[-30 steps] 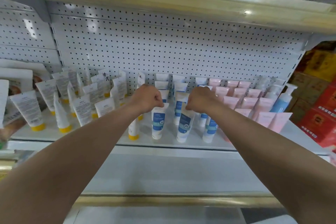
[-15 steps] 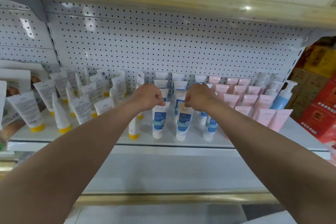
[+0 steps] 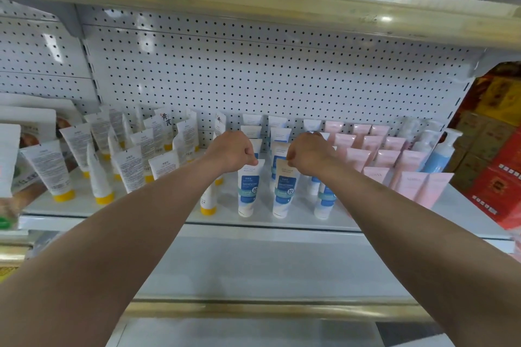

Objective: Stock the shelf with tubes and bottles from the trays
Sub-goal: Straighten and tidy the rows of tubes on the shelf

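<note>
On the white shelf [image 3: 282, 220], front row, both hands are up at the crimped tops of two blue-and-white tubes. Left hand [image 3: 231, 151] has its grip pinched on the top edge of the left blue tube [image 3: 248, 189], fingers curled in w/ the thumb at the crimp. Right hand [image 3: 309, 153] does the same on the right blue tube [image 3: 284, 191]. Both tubes stand cap-down, long axis upright, leaning back a bit, labels facing out. They're just beside each other w/ a slim gap between, near the shelf's front lip but not over it.

Room-wise: there's a strip of bare shelf in front of the tubes, and more open surface at the far right front corner. A third blue tube [image 3: 324, 200] sits right of the pair, partly behind the right forearm. More blue tubes line up behind, back to the pegboard [image 3: 253, 79]. Left side is crowded w/ white tubes w/ yellow caps [image 3: 50, 172], tilted various ways, some leaning on each other. Right side has pink tubes [image 3: 408, 160] in tidy rows, then a blue pump bottle [image 3: 441, 155] near the shelf's right end. The upper shelf [image 3: 253, 0] overhangs well above, so plenty of headroom over the hands. Red boxes [image 3: 501, 191] stacked past the right edge.
</note>
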